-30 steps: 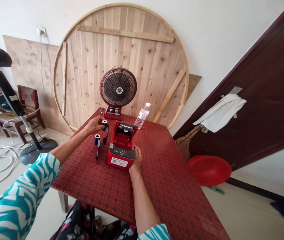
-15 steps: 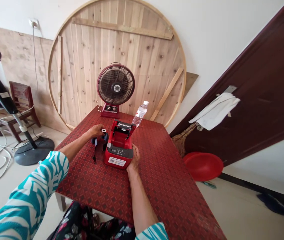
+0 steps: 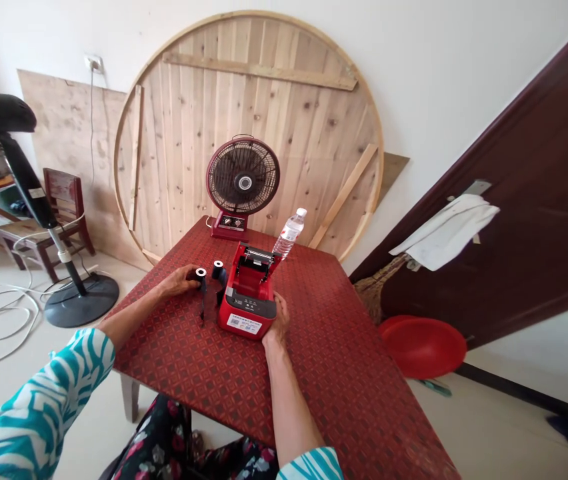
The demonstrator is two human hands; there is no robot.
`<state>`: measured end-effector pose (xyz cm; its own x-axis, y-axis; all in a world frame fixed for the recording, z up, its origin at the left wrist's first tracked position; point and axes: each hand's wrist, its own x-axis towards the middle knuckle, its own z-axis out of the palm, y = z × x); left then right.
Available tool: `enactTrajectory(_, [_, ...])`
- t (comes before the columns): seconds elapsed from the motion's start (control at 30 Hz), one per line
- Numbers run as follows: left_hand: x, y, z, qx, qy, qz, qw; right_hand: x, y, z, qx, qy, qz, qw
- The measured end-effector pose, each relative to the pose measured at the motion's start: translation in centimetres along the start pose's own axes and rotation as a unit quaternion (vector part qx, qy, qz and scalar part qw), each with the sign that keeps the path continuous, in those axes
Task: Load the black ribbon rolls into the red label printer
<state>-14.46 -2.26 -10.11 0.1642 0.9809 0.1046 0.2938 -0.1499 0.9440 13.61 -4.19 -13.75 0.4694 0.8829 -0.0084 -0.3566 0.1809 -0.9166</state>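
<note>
A red label printer (image 3: 248, 308) with a dark front panel stands on the table, its lid raised and its inside exposed. My right hand (image 3: 277, 319) grips the printer's right side, with part of the fingers hidden behind it. Left of the printer, two black ribbon rolls with white cores stand upright a little apart. My left hand (image 3: 183, 281) has its fingers closed on the near ribbon roll (image 3: 201, 277); a loose strip of dark ribbon hangs from it. The other ribbon roll (image 3: 219, 269) stands closer to the printer, untouched.
Behind the printer are a clear water bottle (image 3: 290, 235) and a red table fan (image 3: 243, 180) on the patterned table (image 3: 334, 347). A round wooden board (image 3: 309, 133) leans on the wall. A red basin (image 3: 424, 347) lies to the right; a black fan stand (image 3: 81, 300) is at left.
My left hand has moved away from the printer with one ribbon roll, and both rolls now show separately. My right hand stays at the printer's side. The whole view has shifted slightly.
</note>
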Motion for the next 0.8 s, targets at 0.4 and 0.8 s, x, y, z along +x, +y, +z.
enactTrajectory(0.4, [0.1,8.5,2.8,0.1,-0.043,0.168,0.98,-0.1,0.0,0.3,0.002,-0.022,-0.016,1.0])
enactTrajectory(0.8, [4.3,13.8,8.7,0.496,-0.171,0.083,0.847,0.1,0.5,0.5,0.006,-0.018,-0.015,1.0])
